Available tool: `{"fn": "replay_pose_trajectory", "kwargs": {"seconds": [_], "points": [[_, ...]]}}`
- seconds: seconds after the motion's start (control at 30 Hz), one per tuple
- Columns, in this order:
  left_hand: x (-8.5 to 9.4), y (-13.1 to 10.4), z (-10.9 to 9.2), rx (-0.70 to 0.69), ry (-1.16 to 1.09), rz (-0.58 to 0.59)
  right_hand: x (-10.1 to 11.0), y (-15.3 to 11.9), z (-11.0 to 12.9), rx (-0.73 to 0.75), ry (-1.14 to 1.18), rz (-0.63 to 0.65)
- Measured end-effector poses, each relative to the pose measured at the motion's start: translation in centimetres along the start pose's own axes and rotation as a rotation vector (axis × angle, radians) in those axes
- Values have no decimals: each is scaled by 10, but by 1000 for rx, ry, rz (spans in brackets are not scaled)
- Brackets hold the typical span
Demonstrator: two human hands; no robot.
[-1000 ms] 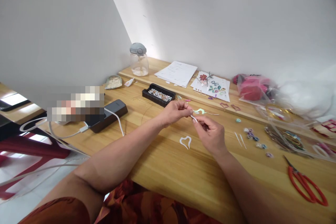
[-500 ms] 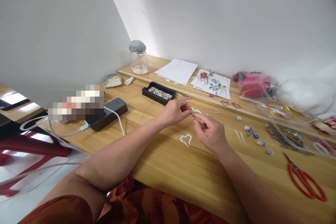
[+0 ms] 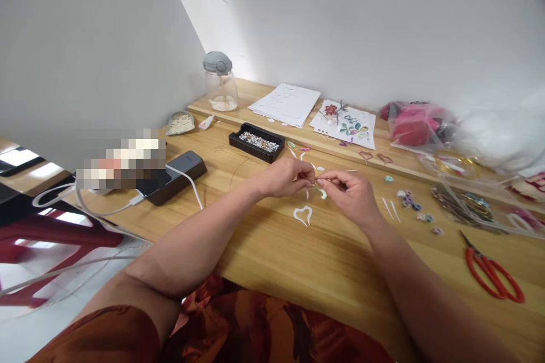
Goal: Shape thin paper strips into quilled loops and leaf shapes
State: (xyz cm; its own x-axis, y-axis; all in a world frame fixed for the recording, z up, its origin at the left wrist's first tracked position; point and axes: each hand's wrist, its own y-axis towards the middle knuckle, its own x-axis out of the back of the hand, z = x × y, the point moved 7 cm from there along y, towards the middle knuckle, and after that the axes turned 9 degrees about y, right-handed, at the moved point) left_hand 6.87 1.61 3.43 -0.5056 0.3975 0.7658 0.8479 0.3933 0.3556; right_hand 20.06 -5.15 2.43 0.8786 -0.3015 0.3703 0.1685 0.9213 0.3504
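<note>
My left hand (image 3: 288,177) and my right hand (image 3: 351,191) meet fingertip to fingertip above the table, both pinched closed. What lies between the fingertips is too small and covered to name; a thin line shows there. Just under the fingertips is a pale green curved piece (image 3: 323,194); whether it hangs from the fingers or rests on the wood I cannot tell. Nearer to me lies a white heart-shaped outline (image 3: 302,215). Small white and pink petal-like pieces (image 3: 305,150) are scattered behind my hands.
A black tray of beads (image 3: 256,143) stands behind my left hand. Red-handled scissors (image 3: 494,272) lie at right, beyond white strips (image 3: 390,210) and small spools (image 3: 409,201). At left is a dark power bank (image 3: 183,173) with a white cable. Papers (image 3: 284,104) lie on the raised ledge.
My fingertips stay together but have turned a little, and the pale green piece now shows below them. The right hand has shifted slightly right and up. The whole view has tilted slightly.
</note>
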Motion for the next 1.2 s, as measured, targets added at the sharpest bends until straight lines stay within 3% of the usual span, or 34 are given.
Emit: {"fn": "replay_pose_trajectory", "kwargs": {"seconds": [0.2, 0.4, 0.5, 0.8, 1.2], "points": [[-3, 2, -1, 105, -511, 30, -11, -2, -31, -501, 657, 49], [-12, 4, 3, 184, -867, -12, -28, -9, -33, -608, 1002, 152], [-12, 4, 8, 219, -911, -93, -32, -10, -34, -631, 1030, 137], [-19, 2, 27, 382, -915, -348, -38, -11, -35, -666, 1045, -67], [-35, -2, 33, 509, -952, -350, -44, -16, -39, -679, 1070, -102]]}}
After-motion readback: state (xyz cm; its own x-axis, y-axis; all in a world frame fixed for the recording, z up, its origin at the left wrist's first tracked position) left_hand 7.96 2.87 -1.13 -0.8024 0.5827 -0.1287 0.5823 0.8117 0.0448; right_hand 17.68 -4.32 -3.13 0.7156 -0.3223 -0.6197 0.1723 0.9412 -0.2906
